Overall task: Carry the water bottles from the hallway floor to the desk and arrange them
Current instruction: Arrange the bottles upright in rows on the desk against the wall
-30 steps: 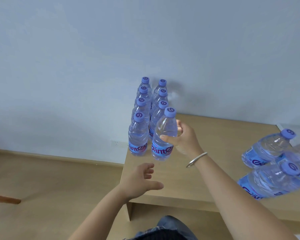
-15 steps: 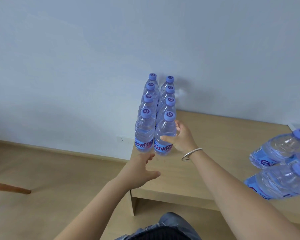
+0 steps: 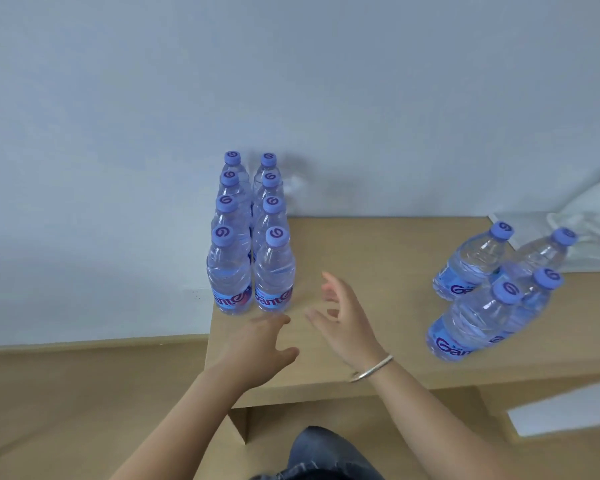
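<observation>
Both my hands hover empty over the wooden counter (image 3: 378,251), fingers spread and loose. My left hand (image 3: 257,344) is just in front of the row (image 3: 252,233): eight capped water bottles standing upright in two lines of four along the counter's left edge, running back to the wall. My right hand (image 3: 343,320), a bangle on its wrist, is beside it and touches nothing. Well to the right stands a loose cluster (image 3: 492,292) of four more bottles, packed close and not yet lined up. They look full, so I judge them heavy for their size, with thin, smooth plastic that gives under pressure. I would grip round the body just above the label, not the cap.
</observation>
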The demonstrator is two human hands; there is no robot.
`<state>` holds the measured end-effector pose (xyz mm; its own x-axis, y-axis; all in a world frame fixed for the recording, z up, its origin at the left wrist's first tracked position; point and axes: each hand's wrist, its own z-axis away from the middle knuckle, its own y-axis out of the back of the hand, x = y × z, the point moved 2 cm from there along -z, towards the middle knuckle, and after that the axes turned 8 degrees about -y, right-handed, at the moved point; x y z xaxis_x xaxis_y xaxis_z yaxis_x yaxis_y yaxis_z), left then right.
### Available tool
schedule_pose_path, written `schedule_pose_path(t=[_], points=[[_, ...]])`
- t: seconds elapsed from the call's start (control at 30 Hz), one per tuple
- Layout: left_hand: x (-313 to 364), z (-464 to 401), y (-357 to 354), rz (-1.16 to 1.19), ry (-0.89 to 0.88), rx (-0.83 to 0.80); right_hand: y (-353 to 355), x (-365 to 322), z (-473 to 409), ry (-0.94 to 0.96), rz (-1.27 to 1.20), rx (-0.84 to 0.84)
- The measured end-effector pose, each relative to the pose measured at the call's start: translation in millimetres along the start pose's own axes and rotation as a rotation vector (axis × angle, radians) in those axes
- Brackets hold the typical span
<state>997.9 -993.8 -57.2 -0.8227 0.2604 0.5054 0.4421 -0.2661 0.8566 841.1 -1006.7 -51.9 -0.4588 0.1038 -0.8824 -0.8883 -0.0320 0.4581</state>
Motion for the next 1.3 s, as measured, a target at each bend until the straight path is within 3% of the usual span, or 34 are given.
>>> schedule_pose_path(t=[0.13,0.2,0.27,0.37,0.47,0.7,1.0,1.3], points=[[25,-14,-17,0.044,-0.09,-0.099,85,19,60,0.251,0.085,0.672],[37,-22,-24,0.053,-0.122,-0.136,128,34,79,0.21,0.066,0.921],[51,-32,-30,0.043,-0.148,-0.158,159,50,86,0.063,-0.027,1.045],[71,-44,-39,0.044,-0.179,-0.197,177,73,81,-0.163,-0.162,0.975],[82,-53,-43,0.062,-0.186,-0.225,176,89,69,-0.249,-0.166,0.808],[90,-65,-43,0.093,-0.158,-0.253,178,90,29,-0.253,-0.135,0.585],[103,-81,-55,0.143,-0.124,-0.27,190,94,3,-0.231,0.121,0.537],[127,-93,-55,0.455,-0.079,-0.152,207,38,-26,-0.127,-0.186,0.428]])
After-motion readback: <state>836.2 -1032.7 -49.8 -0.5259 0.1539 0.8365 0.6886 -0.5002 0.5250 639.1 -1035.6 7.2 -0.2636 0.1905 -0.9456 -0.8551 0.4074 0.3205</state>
